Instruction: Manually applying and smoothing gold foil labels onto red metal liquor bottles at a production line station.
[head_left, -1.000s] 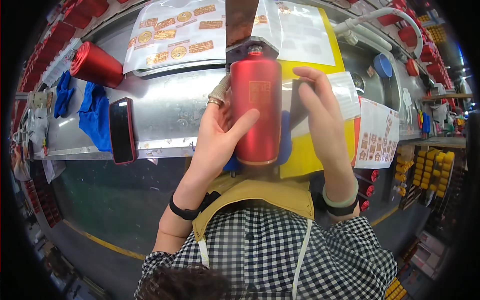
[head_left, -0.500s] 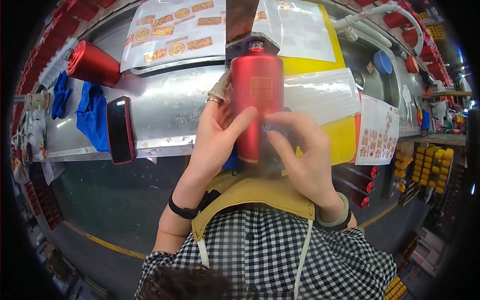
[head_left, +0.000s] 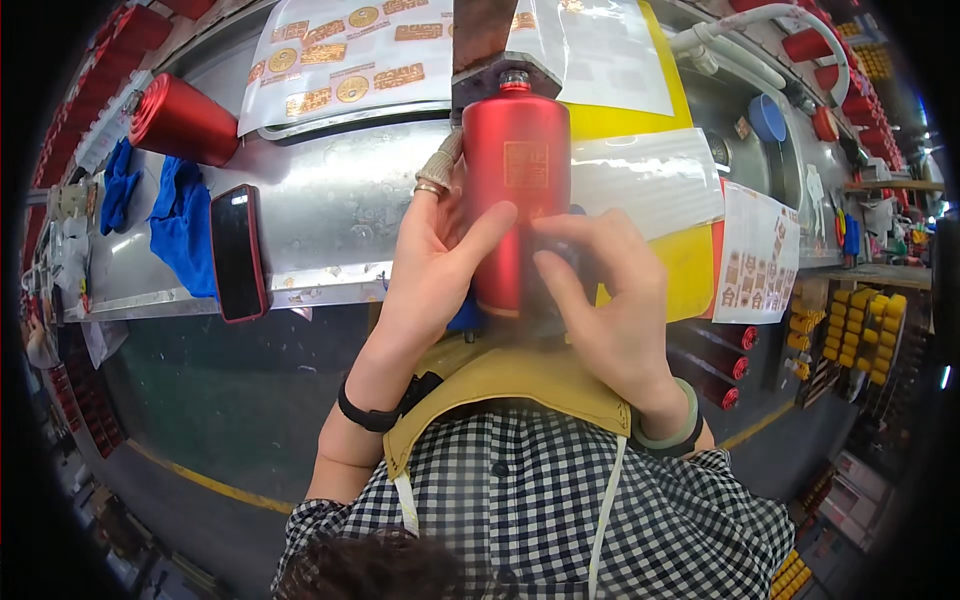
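A red metallic bottle lies neck-away in front of me, with a gold square emblem on its upper face. My left hand grips its left side, thumb across the front; one fingertip wears a pale cloth finger cover. At the bottle's right side is my right hand, its bent forefinger tip at the bottle's surface. Its thumb is held a little apart from that forefinger, and nothing shows between them; the other fingers are hidden. The bottle's neck meets a dark metal fixture. Blue material shows partly behind the bottle.
Sheets of gold emblems lie on the metal bench at the back left. Left are another red bottle, blue cloth and a phone. Right are clear film, a yellow board and a printed sheet.
The view has shifted slightly, and the bottle sits a little higher in the picture. Both hands keep nearly the same pose at the bottle.
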